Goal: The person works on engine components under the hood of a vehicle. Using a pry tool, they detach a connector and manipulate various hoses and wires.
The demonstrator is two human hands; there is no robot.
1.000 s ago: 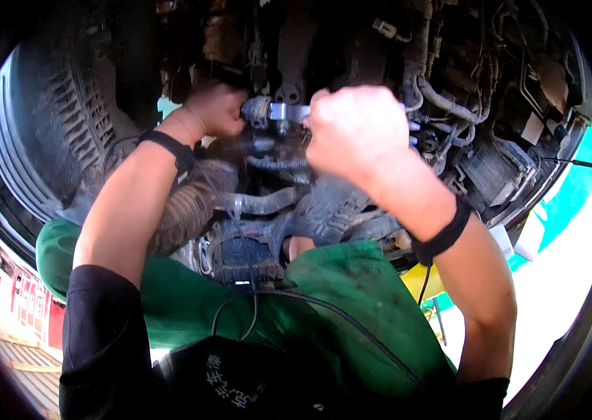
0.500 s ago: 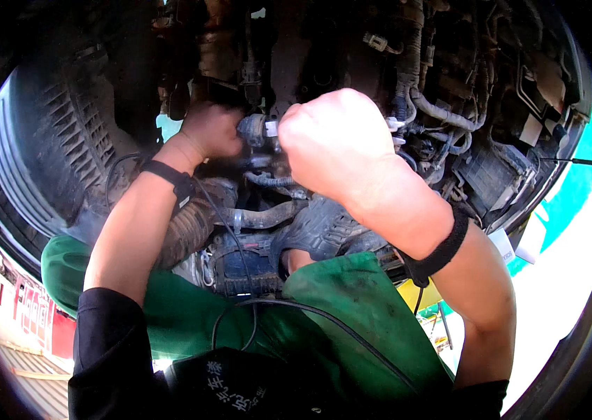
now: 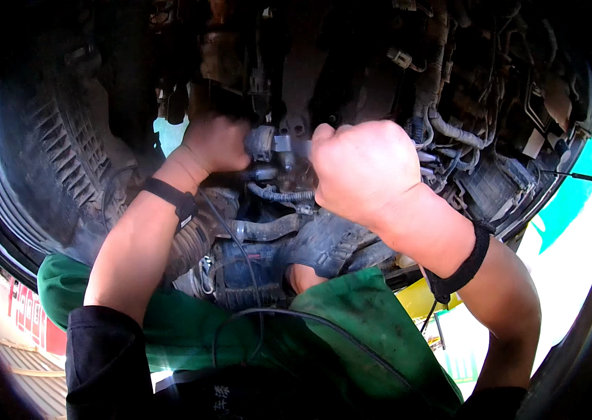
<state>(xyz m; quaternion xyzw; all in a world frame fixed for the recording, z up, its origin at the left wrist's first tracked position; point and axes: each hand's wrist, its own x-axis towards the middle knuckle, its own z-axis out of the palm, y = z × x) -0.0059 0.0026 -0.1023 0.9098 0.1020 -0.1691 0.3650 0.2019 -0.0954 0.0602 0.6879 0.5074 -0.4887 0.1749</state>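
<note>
Under a vehicle, my right hand (image 3: 366, 171) is closed in a fist around a silver metal tool (image 3: 283, 143), which runs leftward to a dark rounded fitting (image 3: 261, 143) among the engine parts. My left hand (image 3: 215, 143) is curled just left of that fitting, blurred and partly in shadow; what its fingers grip is hidden. A ribbed hose (image 3: 282, 196) and a curved pipe (image 3: 268, 227) lie below the two hands.
A slatted plastic liner (image 3: 58, 147) fills the left side. Wiring bundles (image 3: 453, 129) and a dark bracket (image 3: 492, 185) are on the right. Green-trousered legs (image 3: 338, 315) lie below, a thin black cable (image 3: 240, 245) crossing them. Bright ground shows at both edges.
The vehicle's parts and both hands sit lower in the picture than before. My right hand moved left, then back right, still closed on the tool. My left hand stays beside the fitting.
</note>
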